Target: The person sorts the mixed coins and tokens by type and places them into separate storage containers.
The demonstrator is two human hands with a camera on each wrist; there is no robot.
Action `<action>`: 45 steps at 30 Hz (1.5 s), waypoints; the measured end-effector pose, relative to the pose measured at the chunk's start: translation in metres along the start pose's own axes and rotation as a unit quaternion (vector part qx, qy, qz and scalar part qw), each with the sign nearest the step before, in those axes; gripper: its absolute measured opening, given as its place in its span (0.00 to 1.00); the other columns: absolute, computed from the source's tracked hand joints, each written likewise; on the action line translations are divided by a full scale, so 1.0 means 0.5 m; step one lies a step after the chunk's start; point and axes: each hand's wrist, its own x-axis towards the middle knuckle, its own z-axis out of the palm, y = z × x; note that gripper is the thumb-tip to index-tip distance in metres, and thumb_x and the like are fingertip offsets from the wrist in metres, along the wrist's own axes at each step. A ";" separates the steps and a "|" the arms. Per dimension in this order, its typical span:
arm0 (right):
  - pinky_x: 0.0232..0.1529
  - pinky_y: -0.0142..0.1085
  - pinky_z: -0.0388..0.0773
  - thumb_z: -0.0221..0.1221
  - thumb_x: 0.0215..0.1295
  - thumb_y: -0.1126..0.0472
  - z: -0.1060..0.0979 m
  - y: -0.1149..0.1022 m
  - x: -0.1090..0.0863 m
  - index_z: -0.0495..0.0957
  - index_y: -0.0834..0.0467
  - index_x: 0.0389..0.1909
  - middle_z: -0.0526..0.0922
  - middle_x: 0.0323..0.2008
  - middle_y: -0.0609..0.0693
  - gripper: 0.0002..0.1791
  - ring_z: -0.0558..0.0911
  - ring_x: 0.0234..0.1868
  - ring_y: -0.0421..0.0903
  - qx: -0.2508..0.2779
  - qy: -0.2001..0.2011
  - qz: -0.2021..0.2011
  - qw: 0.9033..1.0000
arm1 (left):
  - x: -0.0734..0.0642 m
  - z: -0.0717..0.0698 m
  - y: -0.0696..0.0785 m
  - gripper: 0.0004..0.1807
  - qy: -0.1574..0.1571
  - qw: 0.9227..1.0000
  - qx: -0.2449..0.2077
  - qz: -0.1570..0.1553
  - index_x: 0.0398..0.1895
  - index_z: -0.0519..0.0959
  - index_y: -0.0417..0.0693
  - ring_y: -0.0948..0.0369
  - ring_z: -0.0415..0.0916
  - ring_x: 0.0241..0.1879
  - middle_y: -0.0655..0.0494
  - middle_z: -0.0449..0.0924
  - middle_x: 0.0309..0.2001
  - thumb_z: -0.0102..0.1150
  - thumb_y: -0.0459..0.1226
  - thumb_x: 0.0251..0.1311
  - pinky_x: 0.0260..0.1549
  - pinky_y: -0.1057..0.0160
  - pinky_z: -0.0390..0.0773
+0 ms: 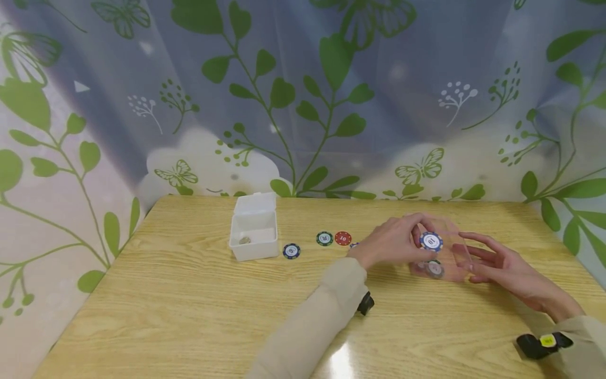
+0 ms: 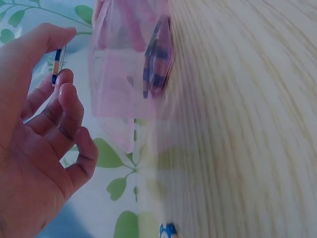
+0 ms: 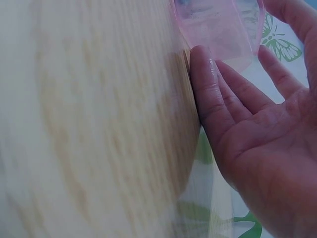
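A blue-and-white poker chip marked 10 is pinched between the thumb and fingertips of my left hand. In the left wrist view that chip appears edge-on, apart from the pink box's wall. Under it stands a see-through pink box on the table. Poker chips lie inside the box, at its near end; their exact number is unclear. My right hand holds the box's right side, thumb and fingers spread along it. The right wrist view shows fingers against the pink wall.
To the left, a white box with its lid raised holds a small coin-like disc. Between the boxes lie a blue chip, a green chip and a red chip. Another blue chip is partly behind my left wrist.
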 end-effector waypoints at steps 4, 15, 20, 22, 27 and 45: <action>0.46 0.36 0.85 0.47 0.80 0.71 -0.001 0.000 0.000 0.52 0.49 0.81 0.76 0.65 0.26 0.34 0.80 0.59 0.27 0.008 -0.008 -0.005 1.000 | 0.011 0.010 0.002 0.21 0.003 1.000 -0.003 -0.002 0.53 0.74 0.65 0.71 0.75 0.29 0.68 0.77 0.34 0.71 0.51 0.60 0.30 0.72 0.75; 0.47 0.36 0.85 0.45 0.80 0.71 -0.004 0.001 -0.001 0.50 0.50 0.81 0.75 0.66 0.26 0.34 0.78 0.61 0.26 0.009 -0.023 -0.018 1.000 | 0.025 0.029 0.006 0.19 0.006 1.000 0.011 -0.009 0.51 0.74 0.64 0.73 0.74 0.31 0.70 0.77 0.34 0.70 0.51 0.61 0.30 0.74 0.74; 0.47 0.36 0.85 0.46 0.80 0.70 -0.002 -0.002 0.000 0.50 0.51 0.81 0.74 0.65 0.25 0.34 0.77 0.60 0.24 -0.001 -0.015 -0.006 1.000 | 0.030 0.033 0.011 0.20 0.013 0.999 0.030 -0.015 0.50 0.75 0.65 0.75 0.75 0.32 0.72 0.77 0.34 0.72 0.52 0.59 0.30 0.74 0.73; 0.46 0.36 0.85 0.47 0.80 0.70 -0.001 -0.002 0.000 0.50 0.51 0.81 0.74 0.64 0.24 0.34 0.77 0.60 0.24 -0.005 -0.010 -0.001 1.000 | 0.031 0.034 0.013 0.20 0.016 0.999 0.040 -0.018 0.51 0.76 0.66 0.75 0.75 0.32 0.73 0.77 0.34 0.72 0.52 0.58 0.30 0.74 0.73; 0.45 0.37 0.85 0.47 0.80 0.69 -0.002 -0.001 -0.002 0.51 0.48 0.80 0.74 0.63 0.23 0.34 0.79 0.58 0.25 -0.002 -0.004 0.009 1.000 | 0.033 0.037 0.015 0.22 0.015 0.998 0.054 -0.025 0.54 0.76 0.66 0.76 0.74 0.32 0.73 0.77 0.33 0.73 0.52 0.58 0.31 0.74 0.72; 0.46 0.37 0.84 0.46 0.80 0.70 -0.001 0.000 -0.001 0.50 0.50 0.81 0.75 0.64 0.25 0.34 0.79 0.59 0.25 -0.009 -0.008 -0.003 1.000 | 0.025 0.031 0.002 0.24 0.000 0.999 0.049 0.003 0.60 0.77 0.61 0.77 0.75 0.35 0.74 0.79 0.38 0.69 0.50 0.62 0.36 0.75 0.73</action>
